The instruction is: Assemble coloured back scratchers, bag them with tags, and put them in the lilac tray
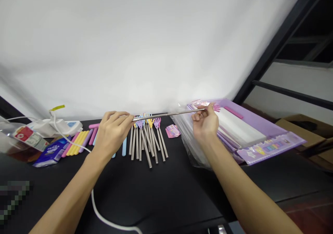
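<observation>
A telescopic back scratcher [169, 114] stretches almost level between my two hands above the black table, its thin metal rod drawn out. My left hand [112, 131] is closed around one end; the fingers hide what is inside the grip. The fingers of my right hand [207, 124] pinch the other end, where a pink claw head [216, 107] shows just past them. Below the rod lies a bunch of metal back scratchers [145, 142] with purple, yellow and blue claw heads. Colored handle tubes [77, 143] in pink, yellow, purple and blue lie left of them, partly behind my left hand.
Small pink cards [173, 131] lie beside the bunch. A purple printed package [270, 147] and clear plastic bags [191, 147] are at right. Left are a power strip [74, 125], a blue packet [52, 152] and a bottle [18, 142]. A white cable [97, 211] crosses the table.
</observation>
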`<state>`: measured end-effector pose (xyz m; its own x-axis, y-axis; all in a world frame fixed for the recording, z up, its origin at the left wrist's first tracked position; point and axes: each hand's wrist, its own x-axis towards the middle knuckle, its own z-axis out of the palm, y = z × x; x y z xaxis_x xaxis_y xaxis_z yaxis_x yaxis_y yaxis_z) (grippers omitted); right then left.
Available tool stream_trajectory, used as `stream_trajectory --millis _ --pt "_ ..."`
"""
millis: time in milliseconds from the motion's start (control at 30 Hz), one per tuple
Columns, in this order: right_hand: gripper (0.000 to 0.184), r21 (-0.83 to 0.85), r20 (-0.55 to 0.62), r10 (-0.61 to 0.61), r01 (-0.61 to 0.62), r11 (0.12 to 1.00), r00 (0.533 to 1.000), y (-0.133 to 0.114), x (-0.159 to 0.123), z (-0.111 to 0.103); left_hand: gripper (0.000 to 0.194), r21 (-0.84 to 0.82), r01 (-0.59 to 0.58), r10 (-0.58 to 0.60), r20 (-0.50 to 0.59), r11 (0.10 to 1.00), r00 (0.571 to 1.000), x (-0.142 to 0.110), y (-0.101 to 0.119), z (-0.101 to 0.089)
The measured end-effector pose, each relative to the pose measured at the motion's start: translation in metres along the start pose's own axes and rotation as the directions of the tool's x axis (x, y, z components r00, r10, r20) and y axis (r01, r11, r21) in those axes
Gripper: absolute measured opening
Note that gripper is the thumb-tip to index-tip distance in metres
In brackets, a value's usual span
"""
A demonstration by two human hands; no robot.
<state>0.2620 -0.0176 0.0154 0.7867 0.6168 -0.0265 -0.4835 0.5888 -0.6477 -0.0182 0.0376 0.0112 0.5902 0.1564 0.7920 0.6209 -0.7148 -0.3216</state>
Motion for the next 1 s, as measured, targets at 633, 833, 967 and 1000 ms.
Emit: stream_trajectory --millis 633,833,967,1000 --pt "0.045 -0.106 0.315 0.115 -0.085 0.991 0.942 0.033 -0.053 0.011 0.011 -0.091 -0.049 0.043 -0.059 0.995 0.997 0.017 0.042 0.011" --pt "0.044 -0.065 0.157 0.087 -0.078 0.995 0.984 0.021 -0.036 0.008 0.013 -0.078 -0.015 0.014 -0.015 0.997 1.0 0.014 0.036 0.009" --pt "0.044 -0.101 0.218 0.089 -0.068 0.993 0.972 0.026 -0.04 0.007 0.01 -0.126 -0.058 0.05 -0.066 0.99 0.997 0.012 0.037 0.012" --pt "0.043 -0.12 0.262 0.107 -0.077 0.99 0.959 0.03 -0.045 0.007 0.01 -0.13 -0.065 0.052 -0.096 0.989 0.994 0.013 0.038 0.012"
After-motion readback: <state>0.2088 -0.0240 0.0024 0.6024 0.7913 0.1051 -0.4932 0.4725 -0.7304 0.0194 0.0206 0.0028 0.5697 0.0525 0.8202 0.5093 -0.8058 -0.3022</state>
